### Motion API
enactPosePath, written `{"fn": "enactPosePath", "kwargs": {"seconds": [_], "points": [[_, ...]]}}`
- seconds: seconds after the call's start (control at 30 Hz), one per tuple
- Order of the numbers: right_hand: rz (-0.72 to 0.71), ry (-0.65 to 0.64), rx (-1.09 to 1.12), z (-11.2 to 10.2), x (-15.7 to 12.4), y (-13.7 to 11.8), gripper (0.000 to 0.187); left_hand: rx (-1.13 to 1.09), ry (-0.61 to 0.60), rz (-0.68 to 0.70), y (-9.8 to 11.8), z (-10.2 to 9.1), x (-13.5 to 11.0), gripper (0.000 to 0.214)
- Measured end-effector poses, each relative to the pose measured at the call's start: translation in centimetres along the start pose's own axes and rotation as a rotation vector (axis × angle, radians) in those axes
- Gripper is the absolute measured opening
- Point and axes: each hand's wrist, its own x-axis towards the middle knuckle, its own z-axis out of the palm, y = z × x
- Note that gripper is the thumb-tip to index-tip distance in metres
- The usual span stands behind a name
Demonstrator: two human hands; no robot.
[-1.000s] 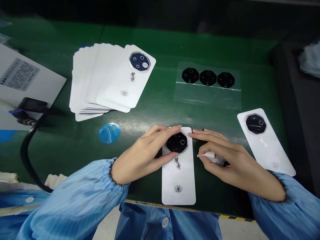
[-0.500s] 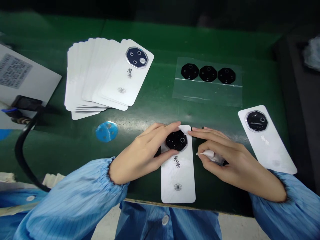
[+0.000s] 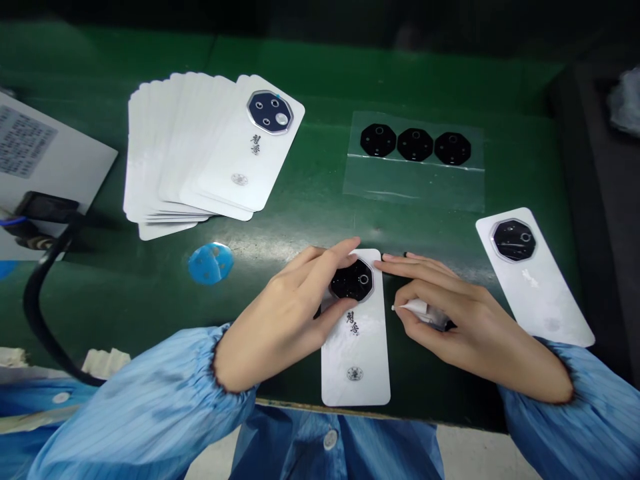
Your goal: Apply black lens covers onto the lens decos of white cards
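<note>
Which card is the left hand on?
The front-centre card: the left hand pinches its black octagonal lens. The stack's top card and far-right card lie untouched.

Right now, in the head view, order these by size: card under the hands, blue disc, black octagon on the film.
White card largest. Blue disc and black octagon look close, and the disc sits nearer the camera, so unranked.

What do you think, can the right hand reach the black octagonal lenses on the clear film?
Probably yes. The right hand is near the black octagonal lenses, and only green mat lies between, but it pinches a small white tube that may occupy its fingers.
</note>
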Motion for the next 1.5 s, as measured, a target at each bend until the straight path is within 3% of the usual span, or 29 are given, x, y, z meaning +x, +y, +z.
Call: {"fn": "enactPosePath", "kwargs": {"seconds": [0.63, 1.5], "points": [[0.015, -0.038, -0.006, -0.1, 0.2, -0.4, 0.011, 0.096, 0.041, -0.118, 2.3, 0.1, 0.6, 0.067], [0.016, -0.059, -0.011, -0.1, 0.2, -0.5, 0.011, 0.149, 0.051, -0.052, 2.4, -0.1, 0.6, 0.068]]}}
